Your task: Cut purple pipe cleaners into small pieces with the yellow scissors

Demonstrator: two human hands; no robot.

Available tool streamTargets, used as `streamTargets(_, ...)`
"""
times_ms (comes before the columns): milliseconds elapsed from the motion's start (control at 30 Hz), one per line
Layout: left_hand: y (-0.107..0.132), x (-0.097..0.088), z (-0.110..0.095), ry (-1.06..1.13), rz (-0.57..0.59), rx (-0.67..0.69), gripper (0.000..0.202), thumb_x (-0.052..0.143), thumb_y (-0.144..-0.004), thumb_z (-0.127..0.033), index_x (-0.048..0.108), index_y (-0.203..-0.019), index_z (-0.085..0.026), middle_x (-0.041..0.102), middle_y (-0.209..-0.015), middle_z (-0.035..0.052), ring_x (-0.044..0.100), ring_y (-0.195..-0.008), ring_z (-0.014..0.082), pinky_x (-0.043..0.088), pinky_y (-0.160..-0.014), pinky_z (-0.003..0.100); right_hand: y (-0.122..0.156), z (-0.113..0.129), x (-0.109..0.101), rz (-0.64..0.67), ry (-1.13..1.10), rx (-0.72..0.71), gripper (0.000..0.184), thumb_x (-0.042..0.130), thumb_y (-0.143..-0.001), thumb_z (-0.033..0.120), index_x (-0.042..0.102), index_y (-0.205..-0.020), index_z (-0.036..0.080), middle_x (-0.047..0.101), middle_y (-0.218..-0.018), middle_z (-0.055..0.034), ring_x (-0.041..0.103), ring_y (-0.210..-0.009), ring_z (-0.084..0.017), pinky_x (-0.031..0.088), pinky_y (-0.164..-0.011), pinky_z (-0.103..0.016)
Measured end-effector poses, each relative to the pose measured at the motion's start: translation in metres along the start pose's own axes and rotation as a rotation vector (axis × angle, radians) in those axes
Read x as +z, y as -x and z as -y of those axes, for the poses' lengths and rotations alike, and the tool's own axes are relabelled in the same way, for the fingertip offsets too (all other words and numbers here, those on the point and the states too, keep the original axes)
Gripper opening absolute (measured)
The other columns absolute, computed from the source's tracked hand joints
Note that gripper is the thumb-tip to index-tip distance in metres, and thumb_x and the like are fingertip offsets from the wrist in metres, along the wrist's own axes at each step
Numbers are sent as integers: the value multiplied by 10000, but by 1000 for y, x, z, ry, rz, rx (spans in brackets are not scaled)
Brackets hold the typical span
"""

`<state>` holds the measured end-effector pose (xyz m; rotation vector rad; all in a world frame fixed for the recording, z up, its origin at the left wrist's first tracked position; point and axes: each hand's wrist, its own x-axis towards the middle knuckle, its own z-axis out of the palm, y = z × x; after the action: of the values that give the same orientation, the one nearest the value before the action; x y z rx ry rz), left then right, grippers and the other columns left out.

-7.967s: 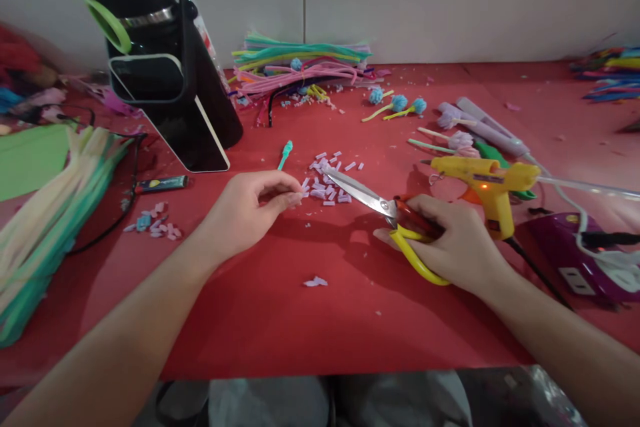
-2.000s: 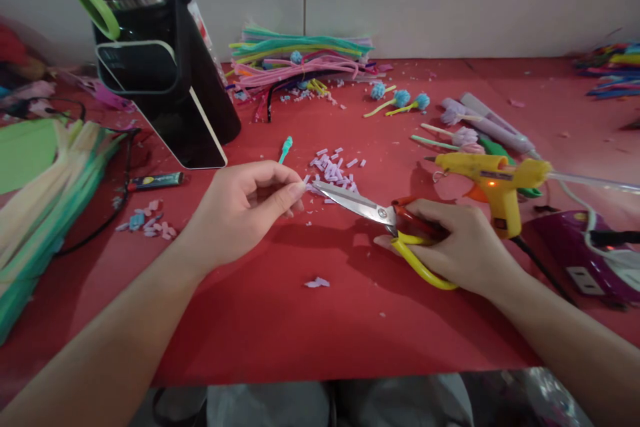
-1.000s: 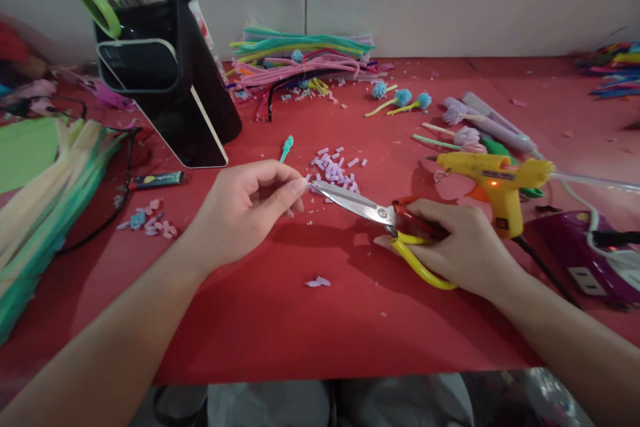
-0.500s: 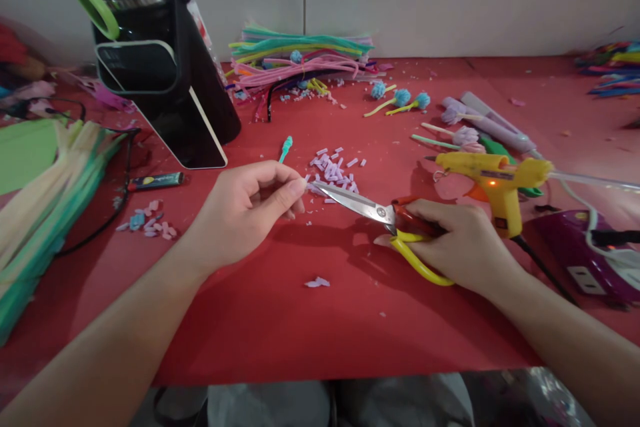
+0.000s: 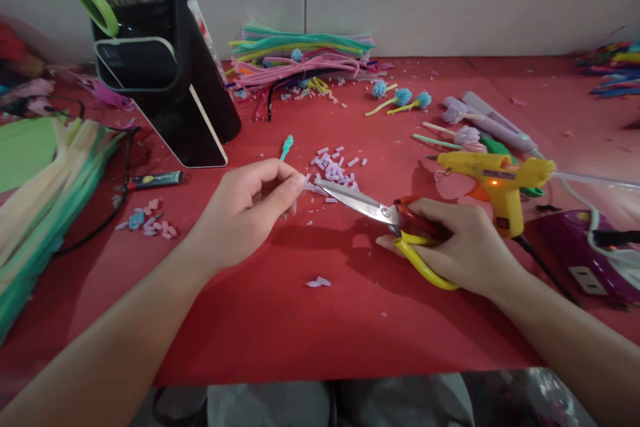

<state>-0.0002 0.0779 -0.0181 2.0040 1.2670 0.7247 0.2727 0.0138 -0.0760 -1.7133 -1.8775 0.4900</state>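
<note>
My right hand (image 5: 457,247) grips the yellow and red handles of a pair of scissors (image 5: 373,207). The steel blades are closed and point left toward my left hand (image 5: 247,210). That hand is closed in a pinch of thumb and forefinger on a tiny pale lilac piece, right at the blade tips. Just beyond the tips lies a small pile of short lilac cut pieces (image 5: 334,170) on the red table (image 5: 280,307). A single lilac scrap (image 5: 317,282) lies nearer to me.
A yellow glue gun (image 5: 495,180) with a lit lamp stands right of my right hand, beside a purple power strip (image 5: 580,257). A black stand (image 5: 167,73) rises at the back left. Pipe cleaner bundles (image 5: 300,57) lie at the back, with pompom stems (image 5: 400,101) and a lighter (image 5: 155,180).
Since a second ago the scissors and right hand have shifted slightly right and down. The left hand keeps its pinch at the blade tips. The lilac pile has grown since the oldest frame.
</note>
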Motion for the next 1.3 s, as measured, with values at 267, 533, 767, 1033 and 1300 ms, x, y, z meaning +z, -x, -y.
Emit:
streamTargets(267,-1,3,2,5,-6,-4,237,561,-956,-369,637,-798,-211,677,-705,-3,609,-655,136,492,-611,239,0,-1,1,7,22,-9,559,705,-734,742,641,-725,187,392,-581,31,323,-540,-118,283,-485,-289)
streamTargets(533,0,3,2,23,5,-5,253,553,-961,-381,634,-793,-210,677,-708,2,611,-657,134,498,-610,240,-1,-1,1,-5,27,-30,527,710,-754,709,638,-714,188,410,-573,26,336,-542,-116,303,-484,-281)
streamTargets(767,0,3,1,22,15,-9,256,543,-968,-368,607,-778,-210,652,-702,2,589,-660,137,479,-602,237,-2,-2,0,-3,7,-4,544,712,-745,712,602,-667,185,418,-570,26,356,-542,-111,316,-485,-272)
streamTargets(1033,2,5,4,-12,3,5,308,468,-997,-411,547,-773,-215,526,-662,-22,461,-604,131,402,-555,253,0,2,-1,7,-11,2,589,701,-714,770,616,-725,187,386,-579,36,304,-535,-110,268,-461,-278)
streamTargets(1300,2,5,4,-11,23,16,311,446,-1011,-382,534,-766,-211,499,-670,-17,465,-620,134,400,-551,263,-2,2,-1,13,1,-13,594,688,-715,781,577,-680,198,356,-578,36,289,-540,-112,249,-476,-281)
